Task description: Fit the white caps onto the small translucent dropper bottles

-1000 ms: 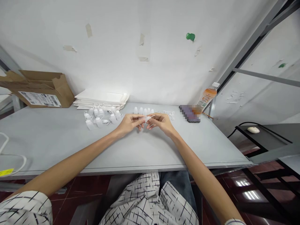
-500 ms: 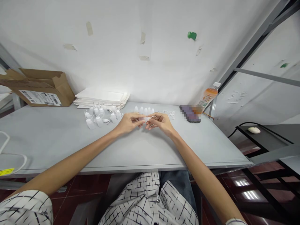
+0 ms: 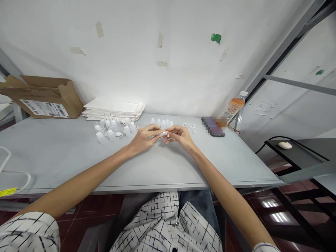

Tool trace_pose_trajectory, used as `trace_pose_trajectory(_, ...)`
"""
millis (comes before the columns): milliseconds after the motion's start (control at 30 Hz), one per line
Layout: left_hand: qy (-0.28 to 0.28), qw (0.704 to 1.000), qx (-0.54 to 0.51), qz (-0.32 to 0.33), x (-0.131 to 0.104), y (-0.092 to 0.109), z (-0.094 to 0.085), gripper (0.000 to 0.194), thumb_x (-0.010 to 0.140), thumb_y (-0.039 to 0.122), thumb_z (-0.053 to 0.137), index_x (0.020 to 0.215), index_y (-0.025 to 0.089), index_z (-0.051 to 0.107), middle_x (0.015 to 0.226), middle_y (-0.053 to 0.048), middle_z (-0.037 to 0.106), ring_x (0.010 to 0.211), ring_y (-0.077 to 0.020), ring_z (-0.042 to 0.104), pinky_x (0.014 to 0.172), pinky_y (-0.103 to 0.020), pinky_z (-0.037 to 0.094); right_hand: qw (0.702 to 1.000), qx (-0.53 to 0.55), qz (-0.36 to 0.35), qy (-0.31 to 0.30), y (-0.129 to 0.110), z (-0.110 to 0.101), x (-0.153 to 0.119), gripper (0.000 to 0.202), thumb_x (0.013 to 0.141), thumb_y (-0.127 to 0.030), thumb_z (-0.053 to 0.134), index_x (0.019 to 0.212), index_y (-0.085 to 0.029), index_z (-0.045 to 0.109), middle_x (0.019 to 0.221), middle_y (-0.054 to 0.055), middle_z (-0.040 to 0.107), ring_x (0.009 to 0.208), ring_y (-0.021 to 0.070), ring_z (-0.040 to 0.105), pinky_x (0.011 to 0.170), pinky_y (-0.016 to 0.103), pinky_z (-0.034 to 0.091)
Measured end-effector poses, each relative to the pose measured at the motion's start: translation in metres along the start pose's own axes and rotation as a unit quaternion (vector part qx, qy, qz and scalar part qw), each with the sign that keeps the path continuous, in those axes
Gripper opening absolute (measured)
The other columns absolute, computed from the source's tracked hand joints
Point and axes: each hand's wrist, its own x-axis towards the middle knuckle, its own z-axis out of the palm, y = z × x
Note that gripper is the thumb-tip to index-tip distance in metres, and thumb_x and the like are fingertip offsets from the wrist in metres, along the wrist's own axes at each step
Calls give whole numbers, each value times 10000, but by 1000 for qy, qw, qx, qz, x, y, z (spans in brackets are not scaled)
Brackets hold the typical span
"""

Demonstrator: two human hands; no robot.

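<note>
Left hand [image 3: 144, 139] and right hand [image 3: 181, 136] meet at the fingertips

Both forearms stretch forward and angle inward over the grey table [image 3: 168, 168], elbows spread wide. Thumb and fingers of each hand are pinched on a small white piece [image 3: 165, 133], partly hidden between them. It sits at the middle, just in front of a row of white bottles [image 3: 163, 124]; more capped bottles [image 3: 111, 135] cluster beyond the left hand.

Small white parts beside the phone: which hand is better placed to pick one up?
Right, probably: the right hand is nearer the small white parts, with the left hand farther off. Both seem to hold one small white item, though.
</note>
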Motion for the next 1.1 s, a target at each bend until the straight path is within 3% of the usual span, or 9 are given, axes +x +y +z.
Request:
trace_pose_trajectory(167,8,1000,12,15,-3,4,4,269,916,288,536,1023,203,768,1013,-108,717,831,-161,662,734,-272,542,1000,-13,1,-3,-4,-4,0,343,685,-418,821,843,-155,667,768,47,736,729,205,739,721,359,604)
trace_pose_trajectory(300,12,986,-109,-129,-2,11,10,372,886,410,591,1095,138,736,1004,-122,714,712,-158,677,651,-279,573,998,-52,-19,-4,-5,-5,-1,350,709,-437,802,865,-160,656,799,59,741,772,221,743,702,349,597)
trace_pose_trajectory(400,-46,950,-195,-238,0,12,10,431,898,467,571,1072,106,732,724,-63,692,505,-126,616,538,-260,536,995,-90,-41,8,-1,-4,0,356,730,-445,779,899,-160,652,832,76,742,767,225,741,683,353,599)
trace_pose_trajectory(533,-75,919,-281,-266,3,10,6,429,851,498,642,945,93,748,562,-20,620,448,-112,570,505,-246,497,990,-130,-48,14,2,-3,0,387,747,-451,760,959,-139,673,826,98,734,756,244,739,638,356,600)
trace_pose_trajectory(667,-68,920,-286,-258,3,7,4,428,817,482,692,975,90,753,583,-20,623,474,-105,564,518,-246,507,989,-141,-35,-21,0,-4,-2,347,780,-443,730,892,-117,697,742,81,704,680,221,721,593,340,594)
trace_pose_trajectory(800,-61,945,-240,-213,1,5,7,370,841,453,671,968,119,767,803,-63,696,510,-88,587,521,-238,518,992,-119,-18,-30,-2,-3,-4,325,767,-425,747,868,-125,674,735,63,697,646,205,710,594,345,596)
trace_pose_trajectory(967,-43,982,-139,-124,-2,3,7,281,865,362,659,988,137,774,858,-67,716,541,-85,595,537,-222,495,997,-72,17,-37,-1,-3,-4,352,705,-428,805,814,-147,623,693,24,685,605,185,703,609,340,599)
trace_pose_trajectory(1100,-18,997,-62,-28,-2,1,8,210,891,295,639,968,159,779,889,-77,735,719,-136,660,632,-240,507,998,-39,36,-32,-2,-4,-4,359,674,-395,837,805,-150,609,692,25,696,618,200,715,633,354,601)
